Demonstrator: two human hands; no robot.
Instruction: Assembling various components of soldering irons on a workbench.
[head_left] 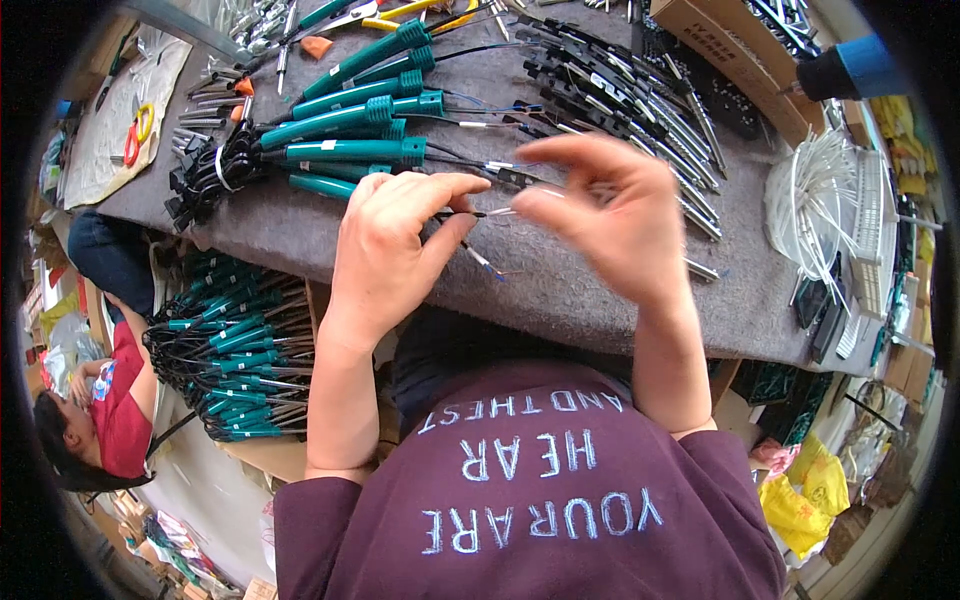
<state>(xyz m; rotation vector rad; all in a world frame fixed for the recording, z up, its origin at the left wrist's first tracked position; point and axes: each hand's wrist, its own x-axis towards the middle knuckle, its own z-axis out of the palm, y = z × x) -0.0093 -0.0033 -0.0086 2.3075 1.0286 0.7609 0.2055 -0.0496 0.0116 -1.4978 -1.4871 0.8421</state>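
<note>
My left hand (385,250) is closed, with thumb and forefinger pinching a thin dark wire (482,214) with a pale end. Facing it, my right hand (620,215) is slightly blurred, its thumb and forefinger apart around a gap. The right thumb tip is close to the wire's pale end; whether they touch I cannot tell. Several teal tube-shaped handles (355,150) lie fanned out just beyond my left hand, wires sticking out of their open ends. Their black cables (215,180) are bundled with a white tie. Another wire end (485,262) hangs below my left hand.
Metal rods with black parts (610,90) are heaped on the grey cloth-covered table (560,300). A blue power tool (845,70), a cardboard box (740,50) and white zip ties (815,190) stand right. Left are scissors (135,135), more teal handles (235,350) and a seated person (125,400).
</note>
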